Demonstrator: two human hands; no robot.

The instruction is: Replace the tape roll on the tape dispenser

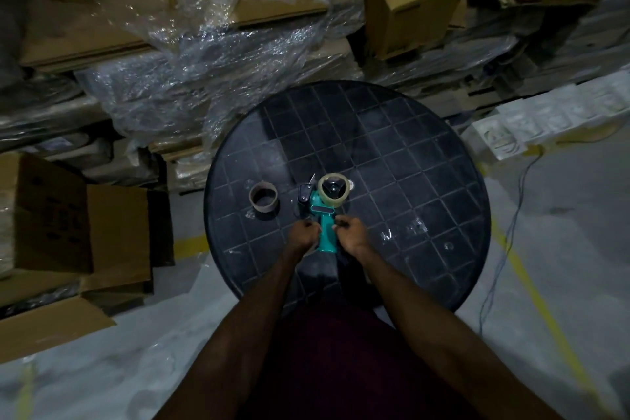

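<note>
A teal tape dispenser point(325, 225) lies flat on the round black table point(409, 160), handle pointing toward me. A clear tape roll point(334, 189) sits on its black hub at the far end. An empty brown cardboard core point(263, 197) stands on the table to the dispenser's left. My left hand point(304, 235) lies with curled fingers against the left side of the handle, and my right hand point(352, 235) does the same on the right side. The dim light hides whether either hand actually grips the handle or pinches something.
Stacked cardboard boxes point(405, 7) and crumpled clear plastic wrap point(211, 54) crowd the space behind the table. Open boxes point(78, 235) stand on the floor at left. A thin cable point(504, 249) runs over the grey floor at right, near yellow floor lines.
</note>
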